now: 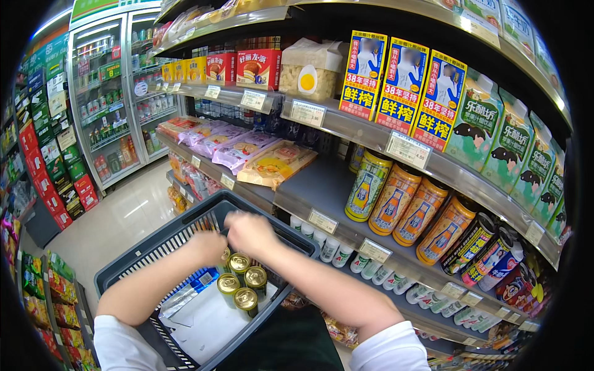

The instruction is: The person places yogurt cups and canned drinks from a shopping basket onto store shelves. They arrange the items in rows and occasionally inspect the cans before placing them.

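A dark grey plastic shopping basket [274, 221] is in front of me. Both hands are over it, blurred by motion. My left hand [207, 249] is curled beside a gold-topped can that it partly covers. Just beyond it, close to the basket's far side, is my right hand [249, 232], its fingers bent. Whether either hand grips something cannot be made out. Several drink cans [245, 299] with gold lids stand upright together in the basket. Beside them lie a flat white package [209, 327] and a blue and silver packet [204, 279].
Shop shelves to the right hold tall drink cans [403, 203], juice cartons [363, 74], small white bottles [330, 250] and bagged bread [278, 162]. Glass-door drink coolers [106, 102] stand at the back left. Stacked boxes [35, 157] and snack bags [62, 287] line the left side.
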### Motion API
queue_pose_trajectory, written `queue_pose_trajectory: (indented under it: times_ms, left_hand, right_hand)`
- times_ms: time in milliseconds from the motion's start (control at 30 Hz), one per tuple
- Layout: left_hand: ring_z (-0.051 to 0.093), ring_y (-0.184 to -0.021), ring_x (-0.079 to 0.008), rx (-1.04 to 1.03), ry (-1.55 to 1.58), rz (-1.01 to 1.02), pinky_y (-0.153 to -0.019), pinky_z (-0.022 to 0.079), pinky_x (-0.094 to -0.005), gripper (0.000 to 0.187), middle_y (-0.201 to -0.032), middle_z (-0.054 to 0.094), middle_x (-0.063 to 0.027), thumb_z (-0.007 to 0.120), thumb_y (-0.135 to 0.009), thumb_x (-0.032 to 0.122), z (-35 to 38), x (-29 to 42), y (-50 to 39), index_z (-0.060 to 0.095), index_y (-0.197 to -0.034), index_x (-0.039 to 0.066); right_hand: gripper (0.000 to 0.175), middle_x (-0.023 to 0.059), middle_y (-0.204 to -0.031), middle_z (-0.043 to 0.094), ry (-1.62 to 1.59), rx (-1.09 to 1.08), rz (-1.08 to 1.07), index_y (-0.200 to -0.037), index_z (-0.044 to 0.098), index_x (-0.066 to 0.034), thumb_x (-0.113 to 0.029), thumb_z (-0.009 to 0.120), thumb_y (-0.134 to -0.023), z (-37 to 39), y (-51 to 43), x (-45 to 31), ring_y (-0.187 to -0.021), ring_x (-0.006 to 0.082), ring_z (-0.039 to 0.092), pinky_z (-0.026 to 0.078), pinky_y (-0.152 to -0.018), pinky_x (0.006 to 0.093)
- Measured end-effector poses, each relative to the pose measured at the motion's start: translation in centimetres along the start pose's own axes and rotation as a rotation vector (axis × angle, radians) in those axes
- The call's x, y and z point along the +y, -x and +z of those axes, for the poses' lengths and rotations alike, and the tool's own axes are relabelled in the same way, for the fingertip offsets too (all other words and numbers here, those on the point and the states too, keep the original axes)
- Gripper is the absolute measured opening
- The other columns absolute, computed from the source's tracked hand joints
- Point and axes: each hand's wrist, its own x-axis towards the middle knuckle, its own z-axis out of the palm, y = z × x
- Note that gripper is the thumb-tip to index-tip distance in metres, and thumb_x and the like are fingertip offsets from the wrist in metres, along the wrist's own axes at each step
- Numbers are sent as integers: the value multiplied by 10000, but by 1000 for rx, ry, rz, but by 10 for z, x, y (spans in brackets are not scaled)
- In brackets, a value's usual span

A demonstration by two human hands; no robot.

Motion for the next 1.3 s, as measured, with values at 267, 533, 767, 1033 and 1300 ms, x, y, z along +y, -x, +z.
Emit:
queue_pose_trajectory:
  times_ms: [267, 533, 767, 1033, 1300]
  left_hand:
    - [539, -881, -394, 1037, 592, 356, -731, 450, -440, 251, -941, 581, -227, 486, -810, 143, -140, 60, -150, 540, -1015, 8]
    - [504, -1025, -311, 1115, 941, 453, -860, 399, -364, 248, -1086, 553, -189, 531, -802, 178, -185, 114, -244, 567, -1000, 34]
    - [515, -1002, -307, 1117, 821, 450, -851, 404, -364, 248, -1058, 565, -179, 550, -793, 182, -200, 146, -272, 569, -991, 34]
    - [527, -976, -302, 1139, 683, 427, -842, 410, -364, 250, -1027, 578, -167, 572, -783, 187, -187, 133, -260, 571, -981, 35]
    - [550, -929, -301, 1274, 767, 440, -812, 426, -367, 287, -980, 594, -160, 626, -741, 185, -156, 118, -220, 567, -973, 27]
  right_hand:
    - [463, 325, -1127, 420, 149, 982, 407, -1145, 401, 74, -60, 527, -721, -119, -48, 104, -1070, 455, 371, 293, -937, 462]
    - [502, 229, -1205, 463, -389, 937, 610, -1208, 428, -25, -363, 483, -841, -89, -46, 148, -1107, 324, 459, 392, -871, 367]
    - [495, 221, -1180, 475, -453, 926, 646, -1208, 411, -25, -338, 490, -834, -73, -43, 178, -1082, 313, 478, 396, -869, 354]
    - [428, 215, -1136, 507, -419, 1050, 636, -1162, 444, -21, -269, 507, -819, -90, -48, 162, -1063, 321, 488, 398, -863, 363]
    - [363, 208, -1091, 538, -319, 1128, 520, -1115, 477, -17, -199, 524, -805, -102, -46, 148, -1044, 328, 499, 401, -857, 372]
